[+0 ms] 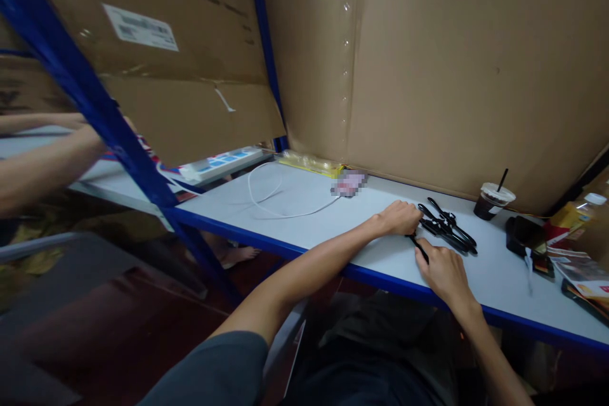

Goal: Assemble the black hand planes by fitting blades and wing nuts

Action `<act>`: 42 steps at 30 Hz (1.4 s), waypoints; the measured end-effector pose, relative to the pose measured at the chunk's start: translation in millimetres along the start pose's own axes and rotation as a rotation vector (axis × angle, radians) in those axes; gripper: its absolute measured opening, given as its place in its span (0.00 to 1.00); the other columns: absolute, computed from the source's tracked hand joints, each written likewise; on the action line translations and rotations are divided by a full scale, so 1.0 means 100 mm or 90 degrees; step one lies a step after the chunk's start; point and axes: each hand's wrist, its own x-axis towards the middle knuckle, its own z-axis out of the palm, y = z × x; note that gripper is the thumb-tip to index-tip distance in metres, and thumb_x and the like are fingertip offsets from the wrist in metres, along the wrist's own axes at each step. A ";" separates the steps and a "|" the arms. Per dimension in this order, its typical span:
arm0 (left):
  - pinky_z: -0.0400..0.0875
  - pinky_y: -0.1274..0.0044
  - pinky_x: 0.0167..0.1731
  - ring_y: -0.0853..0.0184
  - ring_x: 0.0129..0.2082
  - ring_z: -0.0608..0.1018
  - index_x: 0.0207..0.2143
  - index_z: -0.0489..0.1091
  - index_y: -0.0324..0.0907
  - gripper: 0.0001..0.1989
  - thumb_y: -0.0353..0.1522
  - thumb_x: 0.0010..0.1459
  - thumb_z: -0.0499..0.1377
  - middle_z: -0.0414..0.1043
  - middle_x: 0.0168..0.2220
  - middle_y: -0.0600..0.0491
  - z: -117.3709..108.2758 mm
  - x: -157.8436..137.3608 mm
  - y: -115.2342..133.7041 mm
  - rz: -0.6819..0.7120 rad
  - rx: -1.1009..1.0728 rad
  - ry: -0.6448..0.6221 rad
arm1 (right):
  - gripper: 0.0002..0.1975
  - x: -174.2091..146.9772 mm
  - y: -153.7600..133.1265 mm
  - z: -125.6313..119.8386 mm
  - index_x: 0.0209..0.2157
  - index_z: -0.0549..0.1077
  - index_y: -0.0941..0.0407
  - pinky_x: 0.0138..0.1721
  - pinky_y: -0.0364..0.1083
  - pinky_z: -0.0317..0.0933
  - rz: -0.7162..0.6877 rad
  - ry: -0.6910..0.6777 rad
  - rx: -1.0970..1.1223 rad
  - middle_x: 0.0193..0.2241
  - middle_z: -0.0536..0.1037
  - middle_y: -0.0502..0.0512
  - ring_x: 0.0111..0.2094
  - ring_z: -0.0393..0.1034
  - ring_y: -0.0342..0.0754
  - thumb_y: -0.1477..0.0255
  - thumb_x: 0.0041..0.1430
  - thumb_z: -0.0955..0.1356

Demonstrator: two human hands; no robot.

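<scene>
Cardboard with a white label, too blurred to read, borders a desk. Left hand and right hand clench one slim black stick near the front edge. Near the back edge, rightward: a lidded cup of dark drink.

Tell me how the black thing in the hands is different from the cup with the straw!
The black thing is slim, but the cup is wide and round.
The black thing is between the left hand and the right hand, while the cup stands upright on the table, untouched.
The hands hide part of the black thing; the cup has no hand over it.
Both show black: the cup's straw is black too.
</scene>
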 end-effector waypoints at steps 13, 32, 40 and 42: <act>0.70 0.71 0.35 0.57 0.33 0.82 0.39 0.75 0.38 0.11 0.30 0.63 0.53 0.79 0.35 0.42 0.01 -0.08 -0.05 0.093 -0.059 0.007 | 0.16 0.00 -0.02 -0.01 0.52 0.74 0.51 0.35 0.46 0.61 0.046 -0.011 0.007 0.35 0.83 0.58 0.37 0.79 0.54 0.65 0.71 0.60; 0.71 0.71 0.37 0.54 0.39 0.82 0.39 0.75 0.42 0.10 0.30 0.59 0.54 0.79 0.38 0.43 0.11 0.05 -0.10 -0.030 -0.082 0.016 | 0.22 0.01 -0.01 0.01 0.64 0.67 0.49 0.38 0.47 0.66 0.004 -0.009 0.021 0.36 0.83 0.58 0.38 0.80 0.56 0.67 0.72 0.59; 0.69 0.72 0.35 0.56 0.37 0.81 0.38 0.75 0.43 0.10 0.28 0.59 0.54 0.79 0.35 0.45 0.06 0.02 -0.12 -0.006 -0.088 0.025 | 0.21 0.01 -0.02 -0.01 0.62 0.70 0.49 0.40 0.47 0.66 0.020 -0.022 0.028 0.37 0.83 0.58 0.39 0.79 0.55 0.67 0.71 0.58; 0.69 0.73 0.35 0.57 0.36 0.81 0.38 0.75 0.43 0.10 0.28 0.59 0.54 0.79 0.35 0.45 0.05 0.01 -0.14 0.002 -0.085 0.030 | 0.22 0.00 -0.02 -0.01 0.62 0.70 0.49 0.40 0.47 0.66 0.023 -0.017 0.025 0.37 0.83 0.58 0.39 0.79 0.56 0.67 0.71 0.58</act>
